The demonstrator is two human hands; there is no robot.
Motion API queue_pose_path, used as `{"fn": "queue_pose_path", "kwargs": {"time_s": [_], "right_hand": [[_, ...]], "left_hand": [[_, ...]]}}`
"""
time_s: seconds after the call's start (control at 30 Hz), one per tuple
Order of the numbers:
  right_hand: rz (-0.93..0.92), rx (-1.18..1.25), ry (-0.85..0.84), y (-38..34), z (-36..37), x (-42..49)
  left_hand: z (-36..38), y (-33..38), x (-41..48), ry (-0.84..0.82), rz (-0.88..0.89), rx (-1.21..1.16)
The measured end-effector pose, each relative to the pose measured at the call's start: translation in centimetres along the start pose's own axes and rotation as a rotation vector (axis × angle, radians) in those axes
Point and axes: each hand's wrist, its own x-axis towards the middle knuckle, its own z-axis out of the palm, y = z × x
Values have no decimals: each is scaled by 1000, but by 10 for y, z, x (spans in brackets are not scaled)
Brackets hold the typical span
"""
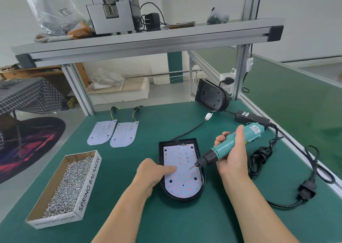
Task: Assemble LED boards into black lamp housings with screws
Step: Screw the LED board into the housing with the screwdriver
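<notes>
A black lamp housing (pixel 162 148) lies in the middle of the green table with a white LED board (pixel 182 180) seated inside it. My left hand (pixel 154 171) rests at the housing's left edge, its fingers pressing on the board. My right hand (pixel 231 154) grips a teal electric screwdriver (pixel 229 146), tilted so its bit tip hovers just above the board's right side. Two more LED boards (pixel 102 131) (pixel 125 134) lie side by side at the back left. A cardboard box of screws (pixel 68 184) stands at the front left.
Another black housing (pixel 211 95) leans upright against the frame post at the back right. The screwdriver's power adapter (pixel 251 118), coiled black cable (pixel 262 155) and plug (pixel 306 189) lie along the right side. A white connector (pixel 208 116) lies behind the housing. An aluminium shelf (pixel 148 39) spans overhead.
</notes>
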Motion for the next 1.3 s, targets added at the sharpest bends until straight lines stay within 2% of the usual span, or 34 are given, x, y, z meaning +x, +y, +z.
{"fn": "queue_pose_path", "kwargs": {"time_s": [0.17,0.33,0.77,1.3], "right_hand": [[-51,-45,-29,-2,9,-8],[-207,-258,-149,-2,23,-26],[-539,-571,-366,-6,46,-56],[-563,-629,-443,11,46,-56]], "left_hand": [[17,-2,-9,38,78,-92],[19,-5,-8,-12,120,-236],[15,-5,-8,-109,204,-321],[16,-5,-6,-98,182,-304]]}}
